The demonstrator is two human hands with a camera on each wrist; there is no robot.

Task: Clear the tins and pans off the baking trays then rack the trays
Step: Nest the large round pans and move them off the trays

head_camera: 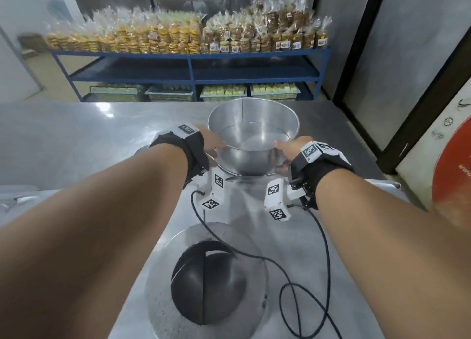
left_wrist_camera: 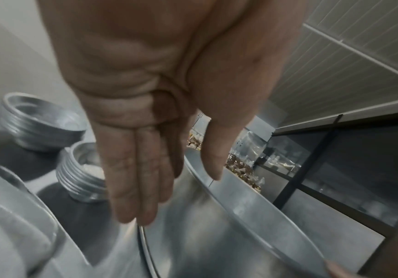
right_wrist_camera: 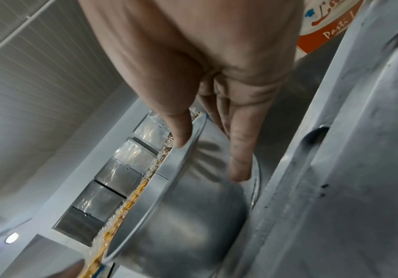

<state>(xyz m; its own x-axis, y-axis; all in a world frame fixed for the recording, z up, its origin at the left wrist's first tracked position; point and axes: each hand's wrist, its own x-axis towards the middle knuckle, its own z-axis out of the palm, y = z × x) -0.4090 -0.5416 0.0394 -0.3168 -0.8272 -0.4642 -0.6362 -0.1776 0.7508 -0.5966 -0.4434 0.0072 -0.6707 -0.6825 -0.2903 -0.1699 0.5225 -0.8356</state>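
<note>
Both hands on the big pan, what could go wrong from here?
1. Grip: left hand and right hand press the pan with near-straight fingers, thumbs on the rim; smooth metal could slip.
2. The tilted pan may scrape the tin on the tray.
3. Wrist cables loop across the tray and may snag.

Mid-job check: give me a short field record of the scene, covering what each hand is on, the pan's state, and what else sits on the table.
left hand: straight fingers on the pan's left wall, thumb at the rim
right hand: same grip on the right side
round pan: upright, empty, between both hands
near pan: on the tray, untouched
stacked tins: two piles on the table, left of the pan
shelf: bagged baked goods behind
</note>
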